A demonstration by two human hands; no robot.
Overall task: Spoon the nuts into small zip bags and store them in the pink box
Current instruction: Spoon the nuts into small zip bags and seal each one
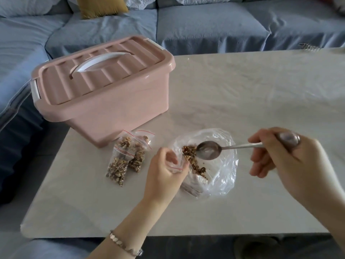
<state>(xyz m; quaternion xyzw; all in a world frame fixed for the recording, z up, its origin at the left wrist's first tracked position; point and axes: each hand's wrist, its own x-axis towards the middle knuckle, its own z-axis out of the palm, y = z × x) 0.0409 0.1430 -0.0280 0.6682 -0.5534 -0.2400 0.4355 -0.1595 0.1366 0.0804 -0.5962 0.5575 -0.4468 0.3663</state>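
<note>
My left hand (164, 171) grips the red-lined mouth of a small zip bag (174, 164) beside the nuts. My right hand (280, 154) holds a metal spoon (209, 150) by its handle; the bowl looks empty and hovers over the nuts (194, 161). Those nuts lie inside a large clear plastic bag (224, 165) spread on the white table (242, 94). Several small filled zip bags (127, 157) lie left of my left hand. The pink box (104, 90) stands behind them with its lid closed and a white handle on top.
A blue-grey sofa (205, 25) wraps round the far and left sides of the table, with a mustard cushion (100, 5) on it. A spiral-bound object (309, 47) pokes in at the far right table edge.
</note>
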